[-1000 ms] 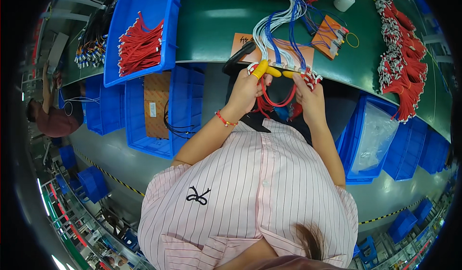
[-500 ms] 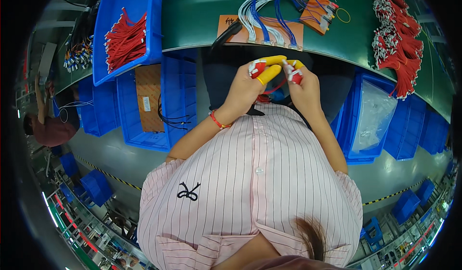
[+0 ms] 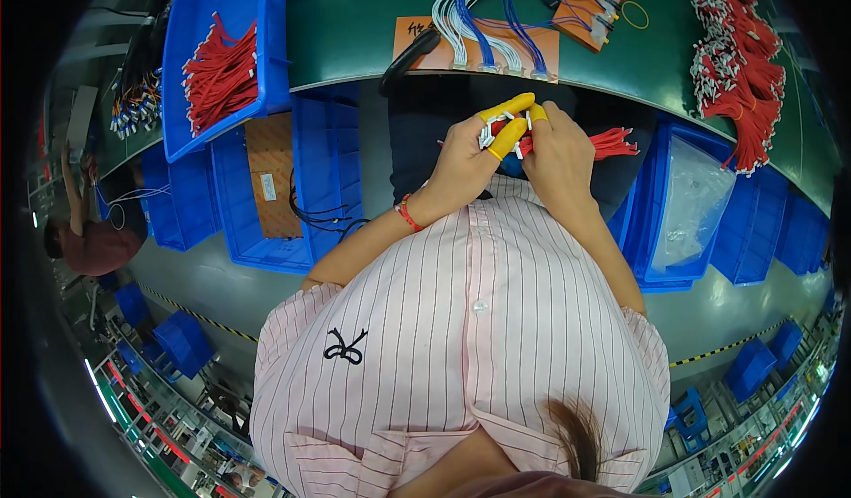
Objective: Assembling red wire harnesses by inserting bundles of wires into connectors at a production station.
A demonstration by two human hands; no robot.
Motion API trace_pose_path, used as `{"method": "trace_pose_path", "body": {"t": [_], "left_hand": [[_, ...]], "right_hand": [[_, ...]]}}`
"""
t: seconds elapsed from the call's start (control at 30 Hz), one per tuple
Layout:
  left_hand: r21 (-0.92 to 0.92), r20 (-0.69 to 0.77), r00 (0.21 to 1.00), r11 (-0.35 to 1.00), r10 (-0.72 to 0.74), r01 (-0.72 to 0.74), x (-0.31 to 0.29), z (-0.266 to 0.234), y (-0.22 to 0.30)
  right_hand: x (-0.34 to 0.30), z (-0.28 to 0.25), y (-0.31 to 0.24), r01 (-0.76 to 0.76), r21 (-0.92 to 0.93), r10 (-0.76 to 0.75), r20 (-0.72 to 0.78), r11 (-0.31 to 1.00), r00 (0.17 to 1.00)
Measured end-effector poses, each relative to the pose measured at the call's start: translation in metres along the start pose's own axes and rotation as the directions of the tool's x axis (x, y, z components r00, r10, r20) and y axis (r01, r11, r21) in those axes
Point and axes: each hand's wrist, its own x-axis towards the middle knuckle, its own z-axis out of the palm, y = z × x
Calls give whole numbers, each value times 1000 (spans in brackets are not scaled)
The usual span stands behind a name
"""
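Between my hands, just off the table's near edge, is a bundle of short red cables (image 3: 612,144) with white connectors. My left hand (image 3: 465,152), wearing yellow finger covers, is closed round the end where several white connectors poke out between thumb and forefinger. My right hand (image 3: 560,156) grips the same bundle from the other side, its back turned up and one yellow finger cover showing. Red cable tails stick out past its outer edge. The fingertips of both hands meet, and the palms hide the bundle's middle.
A blue bin (image 3: 277,63) with red cables stands at left on the green table (image 3: 346,19). White and blue cables (image 3: 483,10) lie on an orange board, near a black handle-like piece (image 3: 409,59). Large red cable bundles (image 3: 745,63) lie right. Blue crates (image 3: 678,205) sit below. Another person (image 3: 97,241) works far left.
My hands have come together slightly lower. The right hand has turned over its back, and red cable tails now show beyond it. More white connectors show at the left fingers.
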Motion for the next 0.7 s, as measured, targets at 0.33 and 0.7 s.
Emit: {"method": "trace_pose_path", "body": {"t": [0.33,0.7], "left_hand": [[-383,-14,976,903,-218,196,-1,-16,11],[-656,126,986,736,-111,167,-5,-25,8]], "right_hand": [[-7,-20,4,-442,769,254,363,463,897],[-1,-20,27,-756,650,-49,755,-77,654]]}}
